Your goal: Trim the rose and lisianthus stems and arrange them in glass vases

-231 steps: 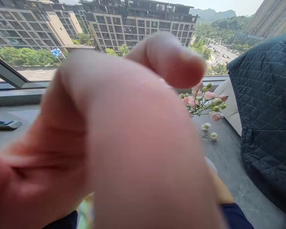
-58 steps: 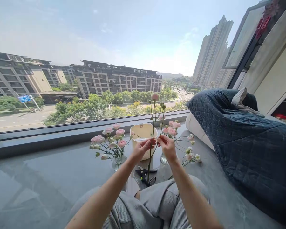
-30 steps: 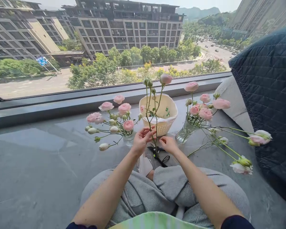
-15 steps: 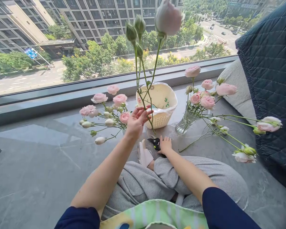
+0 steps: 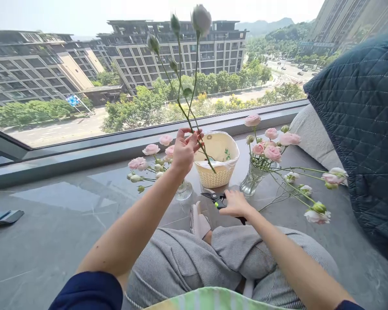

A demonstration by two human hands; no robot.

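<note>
The left hand (image 5: 185, 150) pinches a branching flower stem (image 5: 188, 117), buds high, its lower end in front of the pale basket (image 5: 216, 176); whether they touch is hard to judge. Nearer and to the right, the right hand (image 5: 236, 204) grips the black pruning shears (image 5: 218, 200), blades pointing left. A glass vase (image 5: 251, 181) of pink flowers stands right of the basket, a second vase (image 5: 184, 191) left of it. A dark quilted cover (image 5: 358, 120) fills the far right.

Cream basket (image 5: 214, 176); to its right, pink blooms (image 5: 273, 153) and a diamond-quilted navy cover (image 5: 365, 133); before it, a green stem (image 5: 188, 115), black-and-lime pruners (image 5: 217, 204), grey-and-white striped trousers (image 5: 184, 262).
</note>
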